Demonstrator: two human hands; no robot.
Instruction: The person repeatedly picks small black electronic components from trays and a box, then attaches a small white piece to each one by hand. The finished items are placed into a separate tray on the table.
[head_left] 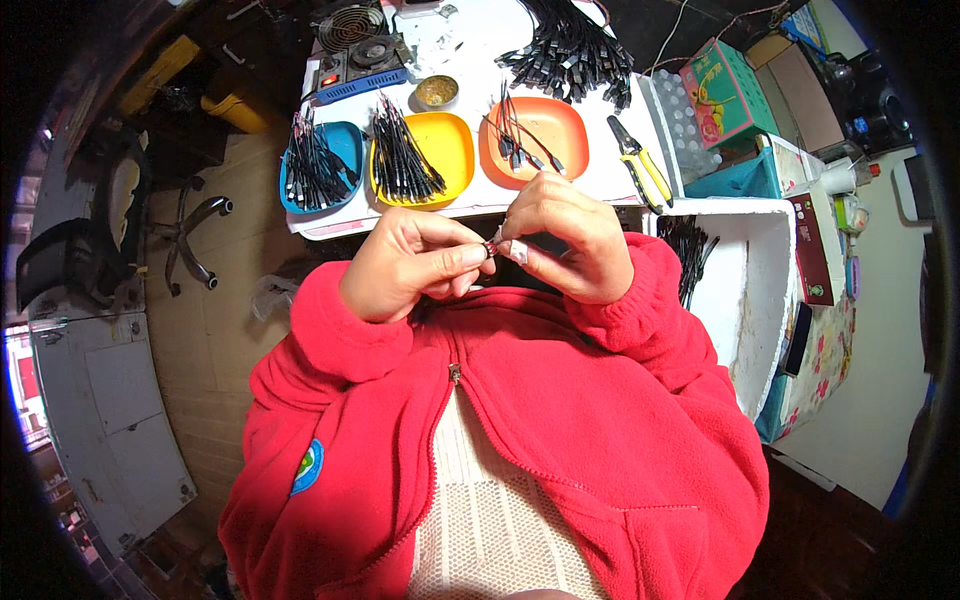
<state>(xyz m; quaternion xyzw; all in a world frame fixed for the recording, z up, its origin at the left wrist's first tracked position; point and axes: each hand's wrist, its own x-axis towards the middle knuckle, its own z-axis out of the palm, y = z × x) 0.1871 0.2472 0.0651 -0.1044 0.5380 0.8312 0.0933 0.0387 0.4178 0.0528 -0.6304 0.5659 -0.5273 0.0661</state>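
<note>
My left hand (420, 262) and my right hand (566, 238) meet in front of my chest, just short of the table edge. Thumb and forefinger of each are pinched around a tiny dark piece with a reddish tint (492, 247); its kind is too small to tell. A pale wrap covers my right thumb tip. Beyond my hands stand three plastic trays: a blue one (352, 143) and a yellow one (461, 150), each with a dense bunch of short black cables (405, 157), and an orange one (570, 118) with several loose cables (516, 152).
On the white table (612, 180) lie yellow-handled wire strippers (642, 168), a small bowl (437, 93), a blue-based device with a fan (362, 65) and a big heap of black cables (575, 50). A white foam box (752, 270) with cables stands at right; a wheeled chair (190, 235) at left.
</note>
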